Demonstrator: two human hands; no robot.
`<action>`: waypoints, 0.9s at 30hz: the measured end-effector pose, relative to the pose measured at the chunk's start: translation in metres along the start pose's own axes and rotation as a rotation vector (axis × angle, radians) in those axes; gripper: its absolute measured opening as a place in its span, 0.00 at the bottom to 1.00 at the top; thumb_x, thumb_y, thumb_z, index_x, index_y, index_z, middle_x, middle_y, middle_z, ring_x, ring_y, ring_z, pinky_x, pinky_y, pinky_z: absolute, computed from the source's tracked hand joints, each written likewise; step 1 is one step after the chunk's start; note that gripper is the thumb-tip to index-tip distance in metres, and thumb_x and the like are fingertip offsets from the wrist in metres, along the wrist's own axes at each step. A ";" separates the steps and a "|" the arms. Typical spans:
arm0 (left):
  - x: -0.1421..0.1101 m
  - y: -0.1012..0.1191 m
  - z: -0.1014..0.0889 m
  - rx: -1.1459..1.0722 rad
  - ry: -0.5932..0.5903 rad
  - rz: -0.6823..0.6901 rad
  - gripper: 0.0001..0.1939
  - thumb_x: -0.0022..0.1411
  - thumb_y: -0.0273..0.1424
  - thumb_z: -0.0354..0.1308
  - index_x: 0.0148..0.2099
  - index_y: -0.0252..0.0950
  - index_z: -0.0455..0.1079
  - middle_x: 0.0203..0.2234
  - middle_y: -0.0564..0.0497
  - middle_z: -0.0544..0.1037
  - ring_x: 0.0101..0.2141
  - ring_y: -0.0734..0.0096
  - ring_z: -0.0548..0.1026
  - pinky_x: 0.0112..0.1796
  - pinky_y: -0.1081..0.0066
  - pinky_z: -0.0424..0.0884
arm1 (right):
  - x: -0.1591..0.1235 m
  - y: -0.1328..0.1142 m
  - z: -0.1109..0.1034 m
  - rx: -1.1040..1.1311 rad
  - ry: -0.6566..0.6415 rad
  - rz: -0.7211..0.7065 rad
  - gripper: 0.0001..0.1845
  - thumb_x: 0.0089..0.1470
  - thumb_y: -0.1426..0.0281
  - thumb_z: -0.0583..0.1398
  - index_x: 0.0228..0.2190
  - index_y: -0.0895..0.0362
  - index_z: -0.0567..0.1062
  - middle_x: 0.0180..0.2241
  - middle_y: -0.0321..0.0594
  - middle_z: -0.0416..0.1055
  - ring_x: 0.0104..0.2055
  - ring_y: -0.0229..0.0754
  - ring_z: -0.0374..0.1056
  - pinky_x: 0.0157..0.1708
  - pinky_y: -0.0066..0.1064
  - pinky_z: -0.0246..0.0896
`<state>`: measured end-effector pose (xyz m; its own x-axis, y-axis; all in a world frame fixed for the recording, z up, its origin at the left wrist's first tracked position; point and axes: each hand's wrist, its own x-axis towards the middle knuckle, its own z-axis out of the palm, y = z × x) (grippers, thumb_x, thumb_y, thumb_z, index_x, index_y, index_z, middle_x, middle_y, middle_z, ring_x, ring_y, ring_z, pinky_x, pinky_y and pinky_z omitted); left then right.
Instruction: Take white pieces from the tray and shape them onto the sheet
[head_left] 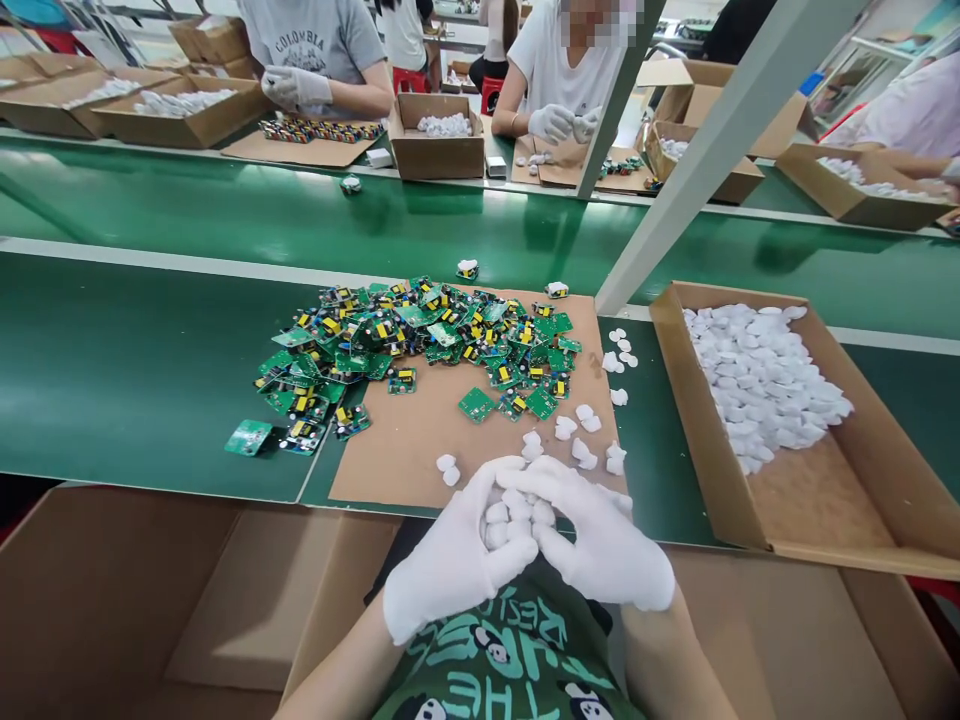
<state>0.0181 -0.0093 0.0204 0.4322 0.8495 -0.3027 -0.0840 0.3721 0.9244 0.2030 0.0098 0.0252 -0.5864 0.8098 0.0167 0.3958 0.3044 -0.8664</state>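
Both my hands wear white gloves and are cupped together near my chest. My left hand and my right hand together hold several small white plastic shells between the palms. Just beyond them lies a brown cardboard sheet with more loose white shells on its right side. A big heap of small green circuit boards with yellow parts covers the sheet's far half and spills onto the green table.
A cardboard tray full of white shells stands at right. A large open carton sits at my lap. A slanted metal post rises from the table. Across the conveyor, gloved people work beside more cartons.
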 end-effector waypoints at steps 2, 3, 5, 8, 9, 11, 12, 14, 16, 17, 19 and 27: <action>-0.001 -0.003 -0.002 -0.030 -0.038 -0.016 0.33 0.56 0.28 0.63 0.62 0.38 0.56 0.32 0.55 0.70 0.29 0.78 0.69 0.33 0.76 0.69 | -0.001 0.000 0.001 0.053 -0.012 0.038 0.26 0.47 0.85 0.54 0.46 0.50 0.69 0.34 0.32 0.67 0.31 0.37 0.62 0.33 0.30 0.61; -0.001 -0.004 -0.003 -0.044 -0.055 -0.030 0.34 0.57 0.30 0.64 0.62 0.38 0.55 0.30 0.57 0.69 0.27 0.78 0.68 0.31 0.76 0.68 | -0.001 -0.001 0.002 0.095 -0.009 0.065 0.25 0.46 0.86 0.54 0.42 0.51 0.68 0.32 0.30 0.66 0.29 0.36 0.61 0.32 0.29 0.60; -0.002 -0.006 -0.006 -0.062 -0.068 -0.051 0.34 0.58 0.34 0.64 0.62 0.37 0.55 0.27 0.59 0.68 0.24 0.79 0.67 0.28 0.77 0.66 | -0.002 0.000 0.005 0.200 0.014 0.095 0.22 0.45 0.86 0.54 0.39 0.51 0.65 0.33 0.29 0.65 0.28 0.34 0.59 0.30 0.27 0.59; -0.004 -0.009 -0.009 -0.084 -0.047 -0.066 0.33 0.59 0.40 0.63 0.62 0.37 0.56 0.24 0.58 0.69 0.22 0.78 0.69 0.23 0.79 0.62 | -0.005 0.002 0.012 0.333 0.111 0.082 0.18 0.47 0.84 0.56 0.37 0.52 0.65 0.39 0.33 0.66 0.30 0.34 0.61 0.32 0.28 0.61; -0.004 -0.011 -0.009 -0.098 -0.039 -0.076 0.33 0.59 0.42 0.63 0.61 0.36 0.56 0.23 0.58 0.70 0.21 0.77 0.69 0.21 0.79 0.61 | -0.006 0.003 0.015 0.383 0.150 0.079 0.17 0.48 0.83 0.56 0.37 0.52 0.65 0.39 0.34 0.66 0.31 0.35 0.62 0.32 0.29 0.61; -0.005 -0.013 -0.007 -0.123 -0.028 -0.094 0.31 0.60 0.43 0.62 0.60 0.35 0.58 0.22 0.56 0.72 0.21 0.76 0.70 0.19 0.80 0.60 | -0.007 0.004 0.022 0.474 0.228 0.075 0.15 0.51 0.81 0.57 0.38 0.51 0.65 0.37 0.34 0.66 0.32 0.36 0.64 0.30 0.29 0.61; -0.005 -0.015 -0.006 -0.134 -0.025 -0.092 0.30 0.61 0.43 0.62 0.59 0.35 0.59 0.22 0.56 0.73 0.21 0.76 0.70 0.19 0.80 0.61 | -0.007 0.005 0.025 0.510 0.264 0.063 0.13 0.53 0.80 0.58 0.37 0.51 0.66 0.36 0.34 0.65 0.32 0.37 0.64 0.29 0.29 0.60; -0.005 -0.018 -0.003 -0.149 -0.022 -0.068 0.26 0.62 0.43 0.61 0.56 0.34 0.62 0.22 0.55 0.75 0.21 0.76 0.70 0.20 0.80 0.63 | -0.008 0.004 0.030 0.547 0.331 0.016 0.12 0.54 0.79 0.58 0.36 0.51 0.66 0.34 0.34 0.65 0.32 0.37 0.64 0.29 0.28 0.60; -0.005 -0.022 0.000 -0.167 -0.017 -0.040 0.24 0.62 0.45 0.60 0.52 0.34 0.65 0.22 0.54 0.75 0.20 0.77 0.70 0.19 0.80 0.64 | -0.009 0.003 0.032 0.547 0.388 -0.040 0.12 0.55 0.79 0.59 0.36 0.51 0.66 0.34 0.33 0.65 0.32 0.37 0.64 0.30 0.29 0.62; -0.005 -0.024 0.002 -0.178 -0.014 -0.032 0.23 0.62 0.45 0.61 0.50 0.33 0.66 0.21 0.54 0.75 0.20 0.77 0.70 0.19 0.80 0.65 | -0.009 0.002 0.031 0.545 0.409 -0.057 0.12 0.55 0.79 0.59 0.37 0.51 0.66 0.34 0.33 0.65 0.32 0.37 0.65 0.31 0.29 0.63; -0.005 -0.027 0.004 -0.211 -0.008 -0.035 0.21 0.60 0.46 0.61 0.45 0.33 0.68 0.22 0.53 0.76 0.19 0.77 0.70 0.17 0.81 0.64 | -0.009 0.000 0.028 0.536 0.452 -0.058 0.11 0.55 0.79 0.60 0.36 0.51 0.67 0.34 0.34 0.66 0.32 0.37 0.65 0.32 0.29 0.64; -0.011 -0.039 -0.005 -0.461 0.027 -0.164 0.22 0.60 0.49 0.59 0.40 0.33 0.69 0.23 0.49 0.78 0.14 0.79 0.68 0.12 0.82 0.57 | 0.016 0.000 0.018 0.378 0.435 0.148 0.09 0.59 0.74 0.60 0.39 0.52 0.65 0.35 0.35 0.71 0.33 0.38 0.72 0.37 0.34 0.72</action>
<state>0.0119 -0.0318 -0.0137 0.4501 0.7730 -0.4470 -0.4079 0.6233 0.6671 0.1808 0.0138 0.0168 -0.1688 0.9855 0.0156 0.1254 0.0372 -0.9914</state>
